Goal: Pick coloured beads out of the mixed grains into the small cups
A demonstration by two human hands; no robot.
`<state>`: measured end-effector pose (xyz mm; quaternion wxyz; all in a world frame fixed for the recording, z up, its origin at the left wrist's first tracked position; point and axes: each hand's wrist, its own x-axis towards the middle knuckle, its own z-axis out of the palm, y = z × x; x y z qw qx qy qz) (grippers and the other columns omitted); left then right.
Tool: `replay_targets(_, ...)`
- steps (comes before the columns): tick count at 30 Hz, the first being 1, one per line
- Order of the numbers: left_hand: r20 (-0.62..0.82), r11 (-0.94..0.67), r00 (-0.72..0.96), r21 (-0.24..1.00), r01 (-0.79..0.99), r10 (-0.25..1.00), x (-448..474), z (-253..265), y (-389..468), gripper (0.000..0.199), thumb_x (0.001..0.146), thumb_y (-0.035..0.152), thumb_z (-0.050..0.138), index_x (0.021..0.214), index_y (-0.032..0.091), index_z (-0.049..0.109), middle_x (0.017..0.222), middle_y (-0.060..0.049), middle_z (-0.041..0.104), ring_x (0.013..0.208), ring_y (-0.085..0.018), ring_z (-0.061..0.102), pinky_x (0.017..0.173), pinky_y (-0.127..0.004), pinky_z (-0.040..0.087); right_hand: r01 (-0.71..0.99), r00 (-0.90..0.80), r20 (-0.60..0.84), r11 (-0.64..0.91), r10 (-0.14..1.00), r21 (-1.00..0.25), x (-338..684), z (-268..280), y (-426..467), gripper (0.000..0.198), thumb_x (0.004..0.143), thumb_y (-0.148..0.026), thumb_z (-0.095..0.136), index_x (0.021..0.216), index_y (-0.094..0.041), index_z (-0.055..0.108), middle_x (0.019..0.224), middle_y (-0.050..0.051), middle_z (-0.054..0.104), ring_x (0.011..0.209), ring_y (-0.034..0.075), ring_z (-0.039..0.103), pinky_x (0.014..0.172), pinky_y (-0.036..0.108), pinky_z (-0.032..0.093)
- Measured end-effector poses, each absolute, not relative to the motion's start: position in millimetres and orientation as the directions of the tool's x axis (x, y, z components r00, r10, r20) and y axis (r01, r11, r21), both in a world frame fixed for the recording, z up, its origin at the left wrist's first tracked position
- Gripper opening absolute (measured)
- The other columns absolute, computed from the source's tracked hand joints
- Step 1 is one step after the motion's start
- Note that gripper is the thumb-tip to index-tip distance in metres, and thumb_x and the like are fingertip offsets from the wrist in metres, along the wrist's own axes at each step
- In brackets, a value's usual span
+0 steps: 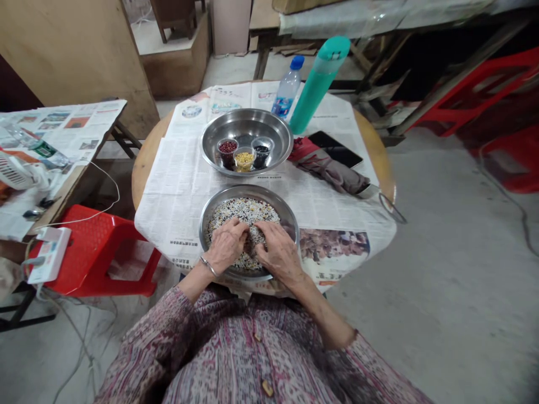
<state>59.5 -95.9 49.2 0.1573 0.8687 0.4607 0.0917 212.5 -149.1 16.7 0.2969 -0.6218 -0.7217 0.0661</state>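
Observation:
A steel basin near my body holds a layer of mixed grains, mostly white with black, yellow and dark red bits. My left hand, with a metal bangle at the wrist, is in the basin's left half; its fingers are curled together at the grains, and what they pinch, if anything, is hidden. On the right, my right hand reaches over the rim with bent fingers touching the grains and its thumb apart. Behind stands a larger steel basin with clear cups of red beans, yellow beans and black beans.
Newspaper covers the round table. At its back stand a plastic bottle and a tall green bottle; a folded umbrella and dark tablet lie right. A red stool with a power strip is left.

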Motion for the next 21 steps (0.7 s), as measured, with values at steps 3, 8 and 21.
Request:
replay_targets(3,0.068,-0.483,0.510,0.449,0.752,0.858,56.2,45.9,-95.7,0.016,0.096,0.019,0.050,0.098,0.022,0.066,0.096,-0.002,0.065,0.090,-0.015,0.061,0.086,-0.025,0.049,0.848,-0.083,0.352,0.252,0.932,-0.466,214.4,16.7,-148.6,0.048,0.075,-0.008,0.047,0.122,-0.016,0.055,0.117,0.012,0.065,0.116,0.026,0.056,0.101,0.042,0.046)
replay_targets(8,0.099,-0.432,0.454,0.535,0.726,0.886,54.9,41.5,-93.6,0.015,0.094,0.017,0.053,0.098,0.020,0.067,0.093,-0.003,0.068,0.087,-0.015,0.064,0.086,-0.027,0.050,0.837,-0.107,0.350,0.274,0.931,-0.473,215.7,16.2,-147.6,0.049,0.075,-0.008,0.047,0.122,-0.016,0.055,0.118,0.012,0.065,0.116,0.026,0.057,0.102,0.042,0.046)
replay_targets(21,0.170,-0.463,0.457,0.582,0.668,0.873,55.2,40.7,-93.1,0.016,0.091,0.010,0.053,0.095,0.018,0.066,0.090,-0.004,0.066,0.088,-0.016,0.062,0.086,-0.028,0.050,0.850,-0.088,0.356,0.257,0.930,-0.461,213.9,16.7,-146.7,0.040,0.079,-0.013,0.051,0.118,-0.016,0.057,0.121,0.012,0.065,0.118,0.027,0.055,0.104,0.043,0.044)
